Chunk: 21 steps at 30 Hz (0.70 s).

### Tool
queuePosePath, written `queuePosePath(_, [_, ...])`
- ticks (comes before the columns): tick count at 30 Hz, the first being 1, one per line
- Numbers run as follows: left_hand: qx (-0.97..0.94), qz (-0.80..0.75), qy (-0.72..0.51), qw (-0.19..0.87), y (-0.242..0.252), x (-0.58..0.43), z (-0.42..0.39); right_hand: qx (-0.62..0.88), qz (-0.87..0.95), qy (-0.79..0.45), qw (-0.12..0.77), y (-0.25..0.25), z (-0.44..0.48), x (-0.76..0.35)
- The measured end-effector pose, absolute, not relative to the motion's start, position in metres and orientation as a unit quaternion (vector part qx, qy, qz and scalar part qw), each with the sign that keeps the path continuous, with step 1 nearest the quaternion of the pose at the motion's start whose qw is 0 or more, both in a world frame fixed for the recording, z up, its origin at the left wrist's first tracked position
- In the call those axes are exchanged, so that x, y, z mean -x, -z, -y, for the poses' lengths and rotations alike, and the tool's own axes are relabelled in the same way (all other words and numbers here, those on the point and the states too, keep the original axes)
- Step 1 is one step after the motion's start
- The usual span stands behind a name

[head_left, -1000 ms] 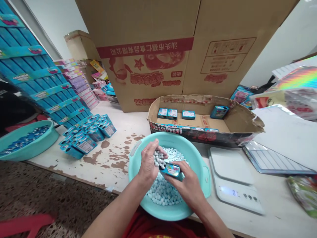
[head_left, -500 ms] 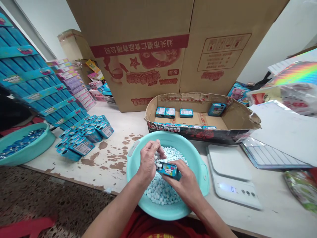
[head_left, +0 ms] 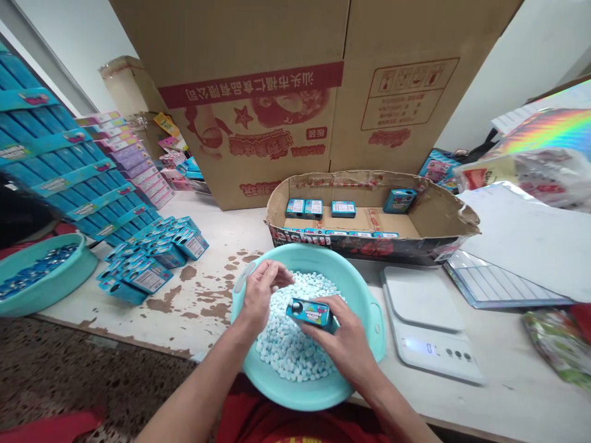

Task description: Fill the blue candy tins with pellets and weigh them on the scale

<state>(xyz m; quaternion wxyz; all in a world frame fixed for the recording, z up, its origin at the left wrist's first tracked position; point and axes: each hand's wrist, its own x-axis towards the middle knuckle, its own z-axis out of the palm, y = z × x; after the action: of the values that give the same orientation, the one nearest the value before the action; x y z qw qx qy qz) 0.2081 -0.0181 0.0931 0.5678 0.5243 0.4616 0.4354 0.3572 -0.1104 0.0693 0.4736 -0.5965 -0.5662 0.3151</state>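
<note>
A teal plastic basin (head_left: pixel 376 320) sits at the table's near edge, full of small pale blue-white candies (head_left: pixel 286 344). Over it my right hand (head_left: pixel 339 335) grips a small blue candy box (head_left: pixel 308 311) lying on its side, its open end toward the left. My left hand (head_left: pixel 261 292) hovers just left of the box above the candies, fingers loosely curled and apart, palm toward the box; I see nothing held in it.
A white digital scale (head_left: pixel 427 320) stands right of the basin. Behind it a shallow cardboard tray (head_left: pixel 443 212) holds several blue boxes. A pile of blue boxes (head_left: pixel 150 258) lies left, a second teal basin (head_left: pixel 44 280) far left, a big carton (head_left: pixel 277 92) behind.
My left hand held a pinch of candies at the box's open end; it has pulled back to the left and opened. The box has tilted level in my right hand.
</note>
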Motion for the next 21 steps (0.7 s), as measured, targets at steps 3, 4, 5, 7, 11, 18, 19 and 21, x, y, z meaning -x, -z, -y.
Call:
queuePosePath(3, [-0.747,-0.543,-0.164,0.348,-0.075,-0.189,0.011,0.604,0.527,-0.27,0.533,-0.07,0.112,-0.359])
queuePosePath(4, [-0.789,-0.539,-0.052,0.289,-0.07,-0.185,0.013,0.608,0.519,-0.257,0.543,-0.07,0.113,-0.36])
queuePosePath(5, [-0.81,-0.528,0.044,0.251,-0.066,-0.184,0.018,0.61,0.514,-0.248,0.549,-0.07,0.113,-0.361])
queuePosePath(7, [-0.817,-0.495,0.166,0.244,-0.063,-0.187,0.031,0.613,0.511,-0.243,0.551,-0.07,0.113,-0.361])
queuePosePath(11, [-0.834,-0.387,0.215,0.329,-0.073,-0.207,0.062,0.631,0.488,-0.241,0.552,-0.069,0.113,-0.362])
queuePosePath(18, [-0.854,-0.314,0.221,0.351,-0.072,-0.223,0.072,0.646,0.478,-0.255,0.537,-0.067,0.114,-0.362])
queuePosePath(19, [-0.853,-0.323,0.214,0.348,-0.068,-0.221,0.07,0.647,0.478,-0.258,0.536,-0.067,0.113,-0.362])
queuePosePath(21, [-0.851,-0.362,0.178,0.337,-0.062,-0.215,0.063,0.646,0.478,-0.262,0.534,-0.067,0.112,-0.362])
